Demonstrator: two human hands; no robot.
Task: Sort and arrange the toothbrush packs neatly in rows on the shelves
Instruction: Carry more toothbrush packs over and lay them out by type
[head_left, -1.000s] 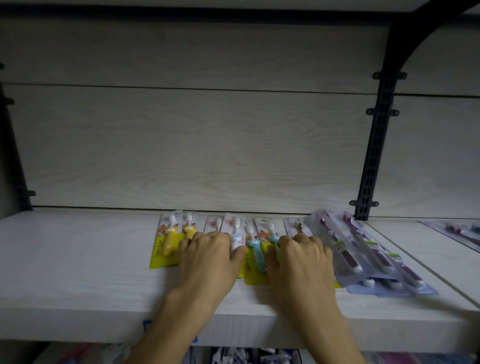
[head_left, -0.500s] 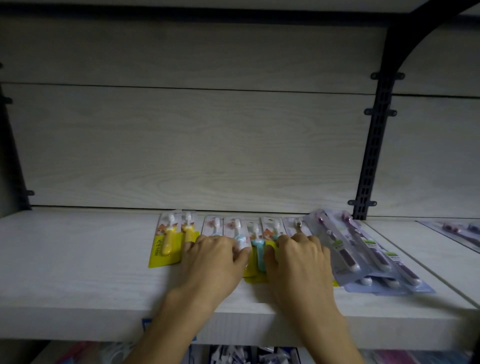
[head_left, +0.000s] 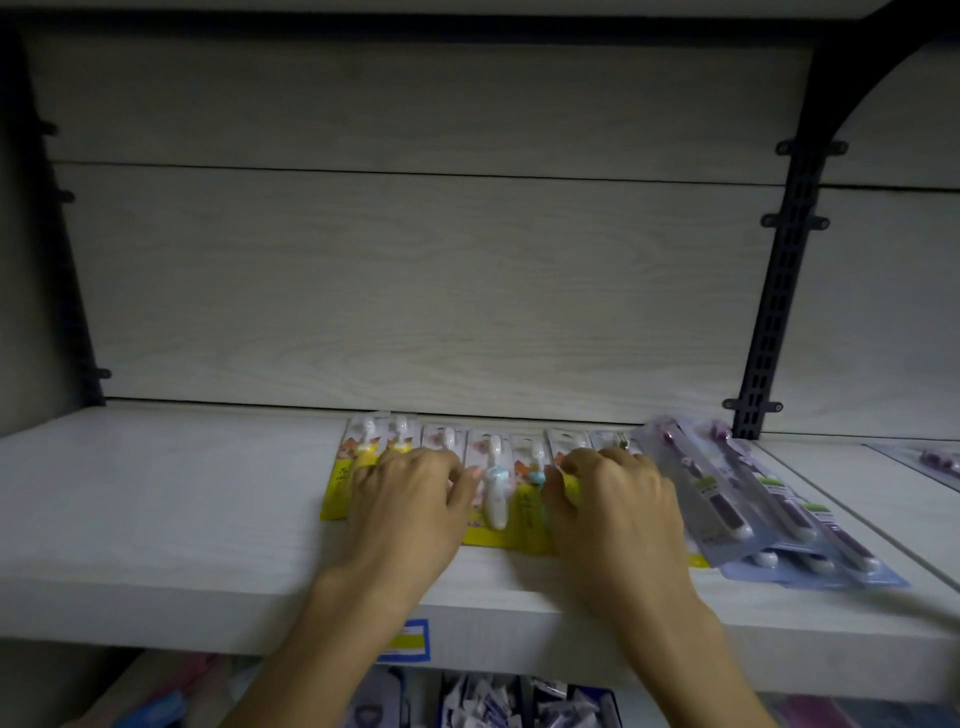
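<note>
A row of yellow-backed children's toothbrush packs lies flat on the pale wooden shelf, heads toward the back wall. My left hand rests on the left packs with bent fingers pressing down. My right hand covers the right packs, and its thumb and fingers pinch a yellow pack's edge. Between the hands a pack with a white and blue brush shows. To the right, several purple-grey toothbrush packs overlap at a slant.
A black slotted upright stands at the back right. More purple packs lie on the neighbouring shelf to the right. A price label sits on the shelf front. Below, further packaged goods fill a lower shelf.
My hands have drawn slightly apart, uncovering the white and blue brush pack between them. The yellow packs have shifted a little under my fingers.
</note>
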